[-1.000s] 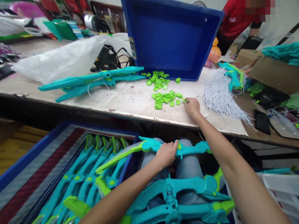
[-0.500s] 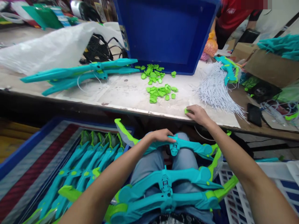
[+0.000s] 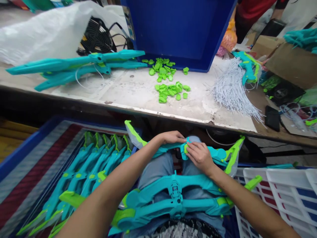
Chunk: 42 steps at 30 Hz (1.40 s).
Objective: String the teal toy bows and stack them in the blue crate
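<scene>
A teal and green toy bow (image 3: 218, 154) lies across my knees, below the table edge. My left hand (image 3: 170, 137) grips it just left of its centre. My right hand (image 3: 199, 155) presses a small green plastic piece (image 3: 185, 148) against the bow's middle. Two more teal bows (image 3: 178, 198) rest on my lap, closer to me. A heap of small green pieces (image 3: 169, 91) lies on the worktable (image 3: 128, 96), with a second heap (image 3: 162, 67) behind it.
A blue bin (image 3: 180, 29) stands tilted at the table's back. Teal bow limbs (image 3: 74, 66) lie at the left, a bundle of white strings (image 3: 230, 89) at the right. A blue crate of finished bows (image 3: 94, 165) sits lower left, a white basket (image 3: 284, 195) lower right. A person in red stands behind.
My right hand took a green piece from the table, drew it to the edge, then brought it down onto the bow's centre. The left hand turned the bow on my knees.
</scene>
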Each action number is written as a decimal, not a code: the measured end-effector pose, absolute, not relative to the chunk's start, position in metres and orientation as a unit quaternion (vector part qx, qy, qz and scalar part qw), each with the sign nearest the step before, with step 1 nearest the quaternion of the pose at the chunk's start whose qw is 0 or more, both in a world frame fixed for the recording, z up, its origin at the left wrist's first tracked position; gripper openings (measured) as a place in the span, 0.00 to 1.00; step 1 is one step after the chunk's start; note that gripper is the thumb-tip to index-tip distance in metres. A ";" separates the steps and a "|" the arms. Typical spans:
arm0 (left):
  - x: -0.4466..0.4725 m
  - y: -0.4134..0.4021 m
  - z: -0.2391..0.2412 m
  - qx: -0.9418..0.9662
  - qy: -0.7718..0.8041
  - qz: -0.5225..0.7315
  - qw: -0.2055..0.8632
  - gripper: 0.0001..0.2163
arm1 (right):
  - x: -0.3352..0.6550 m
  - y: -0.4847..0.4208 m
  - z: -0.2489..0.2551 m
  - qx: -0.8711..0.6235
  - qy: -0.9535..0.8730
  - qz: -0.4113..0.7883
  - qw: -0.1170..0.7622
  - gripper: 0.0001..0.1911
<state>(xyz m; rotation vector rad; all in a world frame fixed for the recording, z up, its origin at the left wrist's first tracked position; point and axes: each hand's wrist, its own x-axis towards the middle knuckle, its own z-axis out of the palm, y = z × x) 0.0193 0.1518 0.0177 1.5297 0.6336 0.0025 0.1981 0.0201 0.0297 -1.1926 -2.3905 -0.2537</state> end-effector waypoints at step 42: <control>0.032 0.138 0.033 0.821 0.311 -0.040 0.477 0.25 | 0.204 0.021 0.014 -0.540 -0.807 0.105 0.214 0.20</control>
